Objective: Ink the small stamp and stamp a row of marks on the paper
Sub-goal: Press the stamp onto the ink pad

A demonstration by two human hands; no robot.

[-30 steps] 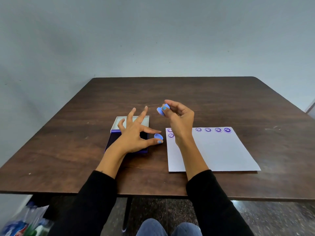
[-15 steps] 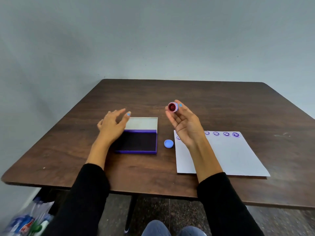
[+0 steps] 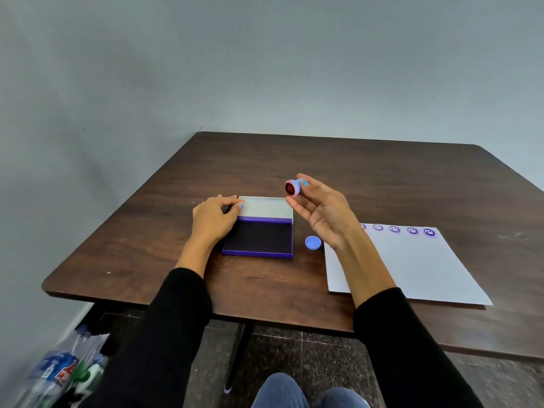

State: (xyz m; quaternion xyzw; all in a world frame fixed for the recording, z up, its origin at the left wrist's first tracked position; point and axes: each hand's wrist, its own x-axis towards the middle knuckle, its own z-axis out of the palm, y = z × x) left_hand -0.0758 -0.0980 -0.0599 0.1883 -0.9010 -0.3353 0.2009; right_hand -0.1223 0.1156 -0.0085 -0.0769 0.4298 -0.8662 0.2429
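My right hand [image 3: 325, 213] pinches a small round stamp [image 3: 293, 187] in the air, its red inked face turned toward me, above the right end of the ink pad. The purple ink pad [image 3: 260, 238] lies open on the table with its pale lid [image 3: 266, 207] folded back. My left hand [image 3: 213, 217] rests on the pad's left edge, fingertips touching the lid. The stamp's blue cap [image 3: 313, 242] lies on the table between pad and paper. The white paper [image 3: 412, 266] carries a row of purple smiley marks [image 3: 412, 231] along its top edge.
The brown table [image 3: 294, 160] stands against a grey wall. Plastic bottles in a bag [image 3: 61, 372] sit on the floor at the lower left. My knees [image 3: 294, 393] show under the table's front edge.
My left hand set the blue cap on the table and moved left onto the ink pad's edge. My right hand turned the stamp face toward me. The camera view swung left.
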